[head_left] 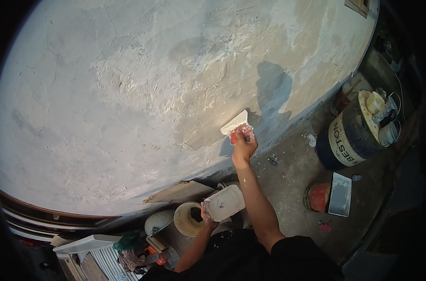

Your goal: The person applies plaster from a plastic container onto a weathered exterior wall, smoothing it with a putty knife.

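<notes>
My right hand (244, 146) grips a putty knife (235, 123) by its red handle. Its wide blade, coated in pale putty, is right at the wall (143, 93), over a beige damp-looking patch. Rough plaster, cracks and smears of filler cover the wall's surface. Lower down, close to my body, my left hand (207, 215) is closed on the edge of a shallow, whitish rectangular tray (224, 203). Thin residue and a few dark specks mark the tray's inside.
A dark drum (346, 140) carrying several containers stands at right. Near it, a grey rectangular pan (340, 194) rests against a red bucket (318, 196). Below the wall are an open white bucket (187, 219), a leaning board (180, 193) and a cluttered ribbed white panel (98, 260).
</notes>
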{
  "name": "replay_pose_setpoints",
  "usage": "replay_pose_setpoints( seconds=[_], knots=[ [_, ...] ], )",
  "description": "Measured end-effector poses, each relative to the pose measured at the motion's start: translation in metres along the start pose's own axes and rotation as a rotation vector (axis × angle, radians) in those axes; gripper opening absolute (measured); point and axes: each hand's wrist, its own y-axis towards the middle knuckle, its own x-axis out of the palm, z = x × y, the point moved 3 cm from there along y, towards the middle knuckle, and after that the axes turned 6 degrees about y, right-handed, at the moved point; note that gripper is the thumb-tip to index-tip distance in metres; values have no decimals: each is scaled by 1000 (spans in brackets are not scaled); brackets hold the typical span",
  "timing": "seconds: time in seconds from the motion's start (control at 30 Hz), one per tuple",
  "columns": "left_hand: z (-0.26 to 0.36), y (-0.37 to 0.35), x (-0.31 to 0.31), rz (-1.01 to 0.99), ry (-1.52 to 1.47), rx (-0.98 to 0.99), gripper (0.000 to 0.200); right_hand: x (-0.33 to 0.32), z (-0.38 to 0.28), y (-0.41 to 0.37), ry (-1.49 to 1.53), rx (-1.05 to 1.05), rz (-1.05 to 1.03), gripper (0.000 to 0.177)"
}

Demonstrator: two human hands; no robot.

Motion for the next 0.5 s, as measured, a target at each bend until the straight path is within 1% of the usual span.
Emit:
replay_pose_setpoints(
  seconds=[0.03, 0.07, 0.17, 0.27, 0.37, 0.4, 0.5],
  knots=[
    [0, 0, -2, 0, -2, -6, 64, 10, -3, 4, -21, -74, -15, 11],
    [0, 2, -2, -2, -5, -13, 64, 20, -1, 3, -96, -60, -65, 12],
    [-2, 3, -8, 14, -20, -26, 65, 60, -4, -12, -500, -406, -227, 14],
    [-2, 6, -11, 2, 8, 2, 66, 71, 14, -35, -428, -424, -298, 15],
    [0, 1, -7, 13, -25, -16, 67, 64, 13, -53, -488, -399, -426, 13],
    [1, 1, -6, -1, -19, -17, 67, 59, 15, -59, -427, -408, -434, 13],
    [0, 4, -5, -30, 4, -23, 68, 41, -23, -66, -453, -279, -415, 18]
  ],
)
